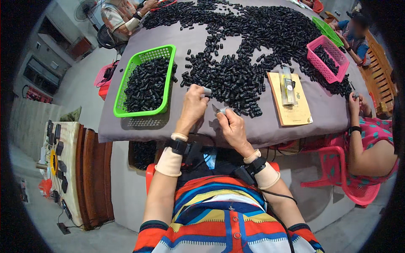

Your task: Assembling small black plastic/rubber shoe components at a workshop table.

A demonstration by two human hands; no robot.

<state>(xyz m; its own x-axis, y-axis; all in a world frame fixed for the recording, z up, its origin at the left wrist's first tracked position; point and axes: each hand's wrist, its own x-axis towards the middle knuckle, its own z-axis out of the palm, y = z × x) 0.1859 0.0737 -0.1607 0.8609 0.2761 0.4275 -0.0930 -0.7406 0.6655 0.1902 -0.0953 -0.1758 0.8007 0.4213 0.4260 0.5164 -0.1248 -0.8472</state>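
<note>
Green basket (143, 113): landmark, left part of surface (291, 133), full of black parts; its near end sits close to the surface's front edge.
Black parts (228, 80): small cylinders, loose pile right of green basket, spreading away to the far side; nearest ones lie just beyond the hands.
Left hand (193, 103): right of green basket, near its lower end; fingers curled in, grey piece (206, 90) at fingertips, held or worn, cannot tell.
Right hand (230, 122): farther right of green basket, thumb and finger pinched on a small pointed tool (216, 109); exact kind too small to tell.
Notepad (282, 111): well right of green basket, past the pile; clear case (288, 92) on top, pad's near end close to front edge.
Pink basket (319, 64): far right of green basket, near right edge.
Room: grey cloth strip between green basket and pile; another from right hand to notepad.
</note>
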